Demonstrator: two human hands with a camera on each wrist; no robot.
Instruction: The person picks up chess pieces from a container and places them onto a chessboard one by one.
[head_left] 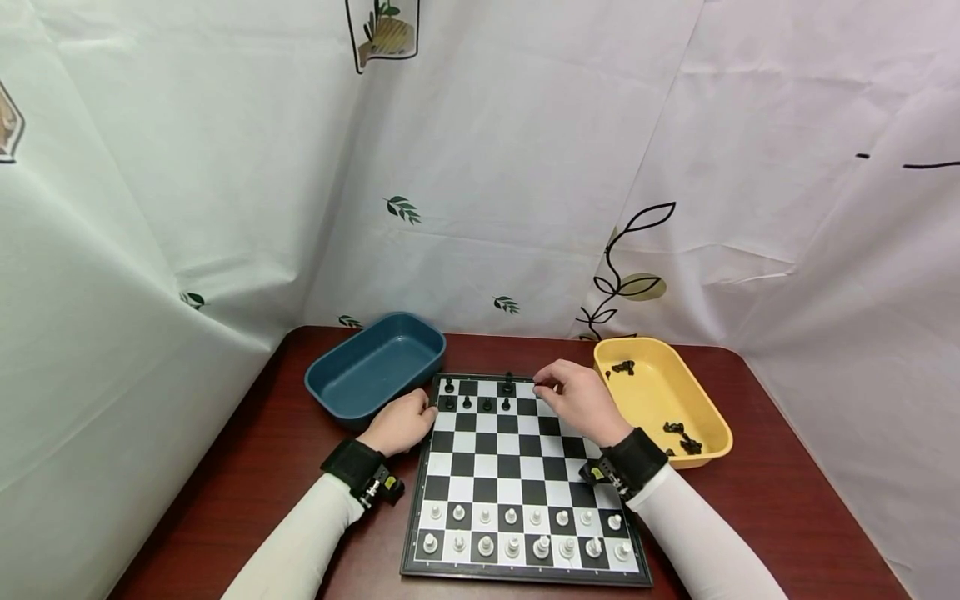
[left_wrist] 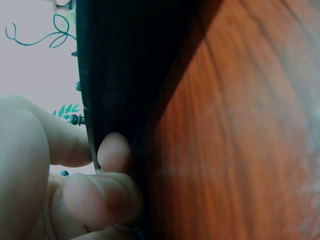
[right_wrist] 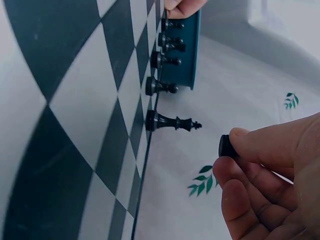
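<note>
My left hand [head_left: 401,423] grips the left edge of the chessboard [head_left: 486,465] near its far corner; fingers [left_wrist: 67,142] lie on both sides of the rim in the left wrist view. Over the far right part of the board, my right hand [head_left: 585,402] pinches a black chess piece [right_wrist: 226,146] between thumb and fingertips. Only its round base shows; the rest is hidden in the hand. The black king [right_wrist: 172,122] stands upright on the back row, near that hand. Several black pawns [head_left: 487,405] stand at the far left, and two rows of white pieces [head_left: 542,547] line the near side.
Right of the board, a yellow tray [head_left: 716,417] holds several loose black pieces [head_left: 690,446]. A blue tray [head_left: 322,392] sits at the back left, close to my left hand. White patterned cloth [head_left: 480,167] hangs behind and beside the dark red wooden table [head_left: 225,500].
</note>
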